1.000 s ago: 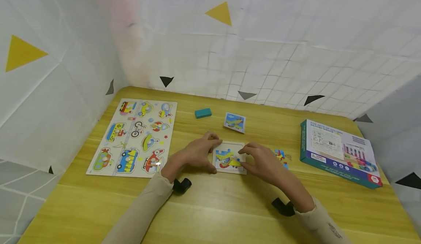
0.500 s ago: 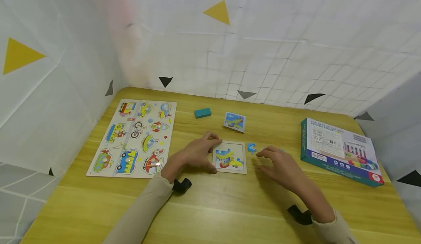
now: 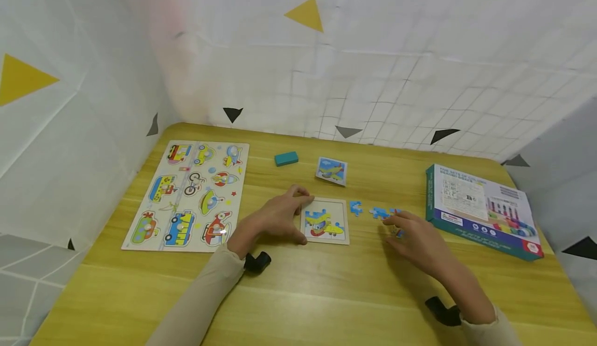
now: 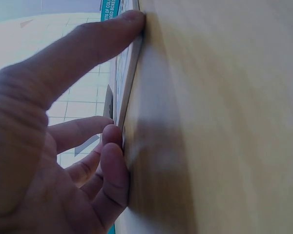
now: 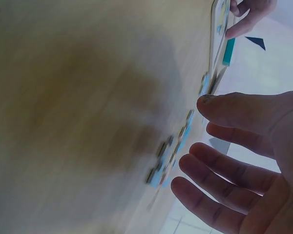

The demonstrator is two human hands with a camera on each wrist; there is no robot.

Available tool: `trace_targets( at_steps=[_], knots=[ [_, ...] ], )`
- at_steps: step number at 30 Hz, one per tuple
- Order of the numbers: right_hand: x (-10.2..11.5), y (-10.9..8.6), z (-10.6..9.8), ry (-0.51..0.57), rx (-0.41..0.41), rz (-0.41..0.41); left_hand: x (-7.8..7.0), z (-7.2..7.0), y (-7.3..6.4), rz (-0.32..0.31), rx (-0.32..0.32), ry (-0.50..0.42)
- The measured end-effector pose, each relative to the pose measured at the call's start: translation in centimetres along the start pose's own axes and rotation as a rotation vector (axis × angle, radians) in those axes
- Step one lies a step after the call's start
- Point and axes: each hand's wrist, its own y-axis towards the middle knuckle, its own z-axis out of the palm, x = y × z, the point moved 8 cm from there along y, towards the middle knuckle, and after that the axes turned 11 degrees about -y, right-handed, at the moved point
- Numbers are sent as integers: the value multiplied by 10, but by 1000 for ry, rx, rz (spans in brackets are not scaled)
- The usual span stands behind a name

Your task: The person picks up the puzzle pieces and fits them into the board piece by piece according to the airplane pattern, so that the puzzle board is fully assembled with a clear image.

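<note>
The puzzle board (image 3: 337, 212) lies on the wooden table (image 3: 308, 289) just to the right of the left hand (image 3: 279, 215), whose thumb and index finger bracket its left side, holding it at the near and far corners. It is a pale, thin, roughly square board with a raised border and a dark line round the recess. Partly filled, it shows a cartoon aeroplane in yellow, red and blue, with bare white toward its upper right corner. Being nearly square, it has no clear long axis; its near and far edges run across in front of the person, and its sides point away. The pictured aeroplane lies crosswise, its red-and-yellow front on the side by the left hand, its yellow-and-blue rear extending toward the right hand (image 3: 415, 240).

The right hand is released, its fingers spread and loosely bent with nothing between them. Just beyond its fingertips lie loose jigsaw pieces; whether they touch, I cannot tell. A light-blue piece (image 3: 356, 208) sits between the board and that hand, close to the board, its knobs pointing several ways. Nearer the fingers, a blue cluster (image 3: 380, 213) stretches lengthwise from left to right, with further pieces partly hidden behind the fingers.
</note>
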Motion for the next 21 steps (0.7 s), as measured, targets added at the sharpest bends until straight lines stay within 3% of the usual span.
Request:
trace_targets(
  at_steps=[11,21],
  knots=[
    [-22,-10,3,-48,7,63,2,-1,0,-4,-1,-5],
    [-24,-16,11,-60,-19,75,0,-1,1,11,-2,3]
  ],
)
